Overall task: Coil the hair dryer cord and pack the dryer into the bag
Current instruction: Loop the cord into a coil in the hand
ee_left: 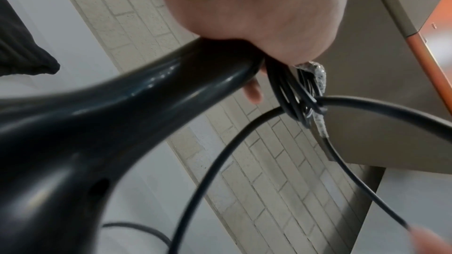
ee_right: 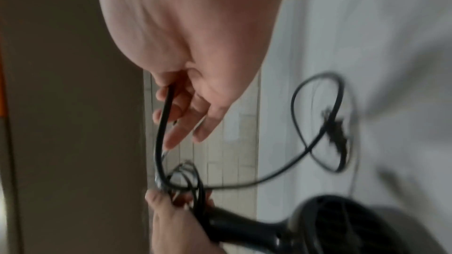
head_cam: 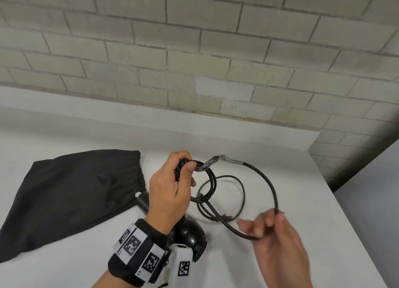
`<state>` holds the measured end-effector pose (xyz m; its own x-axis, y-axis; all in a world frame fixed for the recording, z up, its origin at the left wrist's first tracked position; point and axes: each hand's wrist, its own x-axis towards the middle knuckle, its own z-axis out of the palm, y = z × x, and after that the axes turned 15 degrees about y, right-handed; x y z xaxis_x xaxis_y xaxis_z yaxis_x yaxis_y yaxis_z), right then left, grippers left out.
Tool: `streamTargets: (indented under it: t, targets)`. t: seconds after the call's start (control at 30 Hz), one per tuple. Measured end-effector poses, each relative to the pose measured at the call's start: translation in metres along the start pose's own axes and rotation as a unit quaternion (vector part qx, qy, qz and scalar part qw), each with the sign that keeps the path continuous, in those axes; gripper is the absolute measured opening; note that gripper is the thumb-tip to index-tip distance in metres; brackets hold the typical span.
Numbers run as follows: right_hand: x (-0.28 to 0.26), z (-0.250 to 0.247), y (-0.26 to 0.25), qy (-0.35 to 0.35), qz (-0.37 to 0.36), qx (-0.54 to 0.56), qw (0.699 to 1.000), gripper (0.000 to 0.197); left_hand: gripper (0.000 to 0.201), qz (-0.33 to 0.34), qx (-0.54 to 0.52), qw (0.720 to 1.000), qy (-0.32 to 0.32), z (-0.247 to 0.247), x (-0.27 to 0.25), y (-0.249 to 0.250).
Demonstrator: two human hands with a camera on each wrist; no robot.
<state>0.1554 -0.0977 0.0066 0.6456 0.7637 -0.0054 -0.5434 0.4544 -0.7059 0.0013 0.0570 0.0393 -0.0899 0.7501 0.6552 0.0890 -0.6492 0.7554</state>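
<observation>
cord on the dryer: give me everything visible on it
The cord is thin, black and rubbery-looking, with a stretch wrapped in clear, crinkled tape. Several small loops are gathered at the end of the hair dryer handle, gripped by the left hand. From there it arcs to the right hand, which pinches it. The rest lies in loose loops on the white table.

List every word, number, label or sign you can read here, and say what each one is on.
No readable words, brand names or numbers appear in any view.
Wrist band: square black-and-white coded markers, patterns only; tiny marks at their corners are too small to read.
White camera mount: one more coded marker, no text.
Dryer, cord, bag: plain black, no visible label.
Orange edge: a small mark, too blurred to read.
</observation>
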Motion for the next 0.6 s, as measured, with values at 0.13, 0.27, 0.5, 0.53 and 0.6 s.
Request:
streamTargets:
  t: [0.13,0.27,0.5,0.53,0.6]
  targets:
    - [-0.009,-0.025,-0.039,0.106,0.042,-0.096,0.989,0.044,0.031,0.006,0.002,1.000,-0.014,-0.001,0.000,-0.001]
    - [-0.015,-0.030,-0.074,0.140,0.026,-0.314,0.939,0.076,0.031,0.017,0.011,1.000,-0.018,-0.002,0.000,-0.002]
    - [0.004,-0.018,-0.078,0.183,-0.157,-0.548,0.801,0.012,0.033,0.008,-0.008,1.000,-0.028,-0.001,0.001,-0.001]
    - [0.005,-0.012,-0.070,0.189,-0.178,-0.561,0.786,0.011,0.033,0.005,-0.011,1.000,-0.026,-0.002,0.001,-0.001]
    - [-0.001,0.001,-0.052,0.223,-0.242,-0.600,0.730,0.031,0.032,0.001,-0.014,1.000,-0.026,-0.003,0.001,0.000]
